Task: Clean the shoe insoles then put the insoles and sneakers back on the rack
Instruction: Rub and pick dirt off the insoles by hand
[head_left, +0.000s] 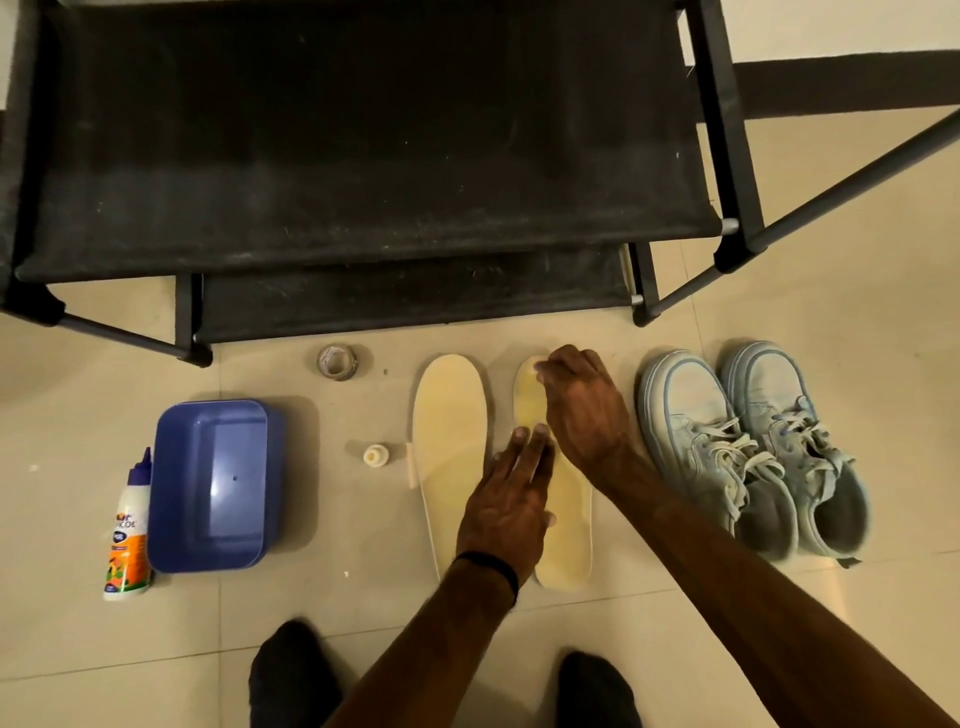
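- L hand (506, 512), fingers straight, presses right-side cream foam insole (566, 525) flat on floor.
- R hand (584, 402) grip curled at its toe end.
- 2nd cream insole (449, 431) just left; pale-blue sneakers (753, 447) right, below black rack (358, 156).

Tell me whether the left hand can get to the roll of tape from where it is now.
Probably yes. The left hand rests flat on the right insole, holding nothing, and the roll of tape lies on bare floor just beyond the left insole, with nothing over it.
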